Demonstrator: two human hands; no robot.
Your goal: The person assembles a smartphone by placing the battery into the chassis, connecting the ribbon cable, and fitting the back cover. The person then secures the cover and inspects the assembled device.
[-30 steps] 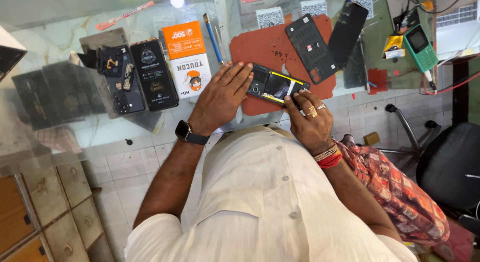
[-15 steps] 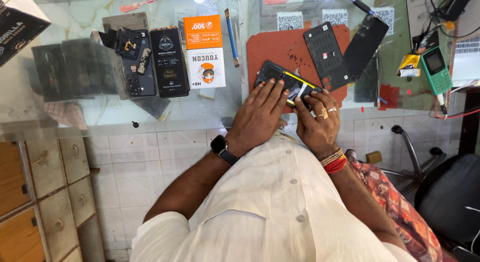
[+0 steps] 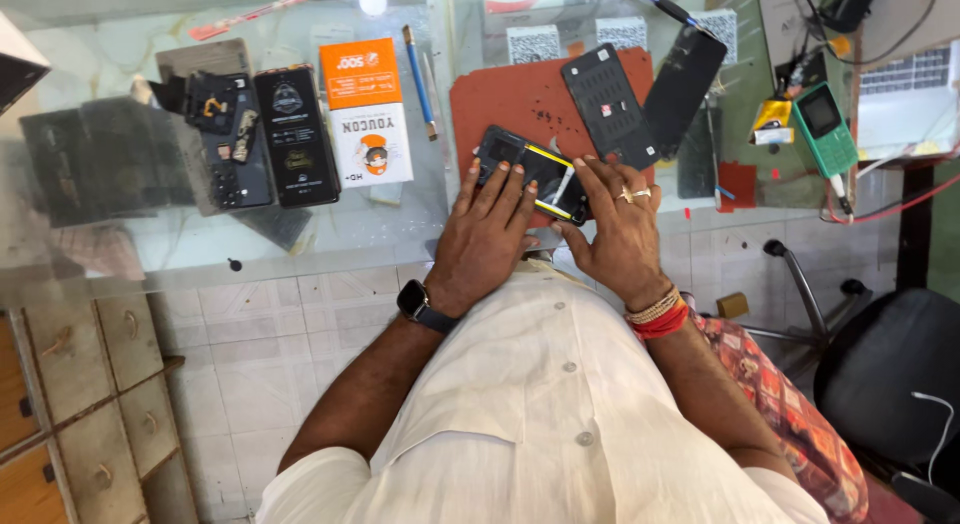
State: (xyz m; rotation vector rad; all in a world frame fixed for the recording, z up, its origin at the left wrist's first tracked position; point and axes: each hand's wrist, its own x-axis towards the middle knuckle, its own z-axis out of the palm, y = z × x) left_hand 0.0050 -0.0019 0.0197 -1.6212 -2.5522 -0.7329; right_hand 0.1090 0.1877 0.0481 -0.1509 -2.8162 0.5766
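Overhead view of a glass worktop [image 3: 330,234] with a person seated at it. Both hands rest on an opened phone [image 3: 535,174] lying at the near edge of a red mat [image 3: 520,104]. The left hand [image 3: 485,234] lies flat, fingers extended and pressing the phone's left part; the right hand [image 3: 615,229], wearing rings, is likewise open, its fingertips set on the phone's right end. Neither hand is closed round the phone. A dark back cover [image 3: 608,106] and a black panel [image 3: 685,79] lie on the mat beyond. To the left stand an orange-and-white box [image 3: 365,114], a black pack [image 3: 295,134] and a blue pen [image 3: 420,82]; a green keypad phone [image 3: 825,129] lies at right.
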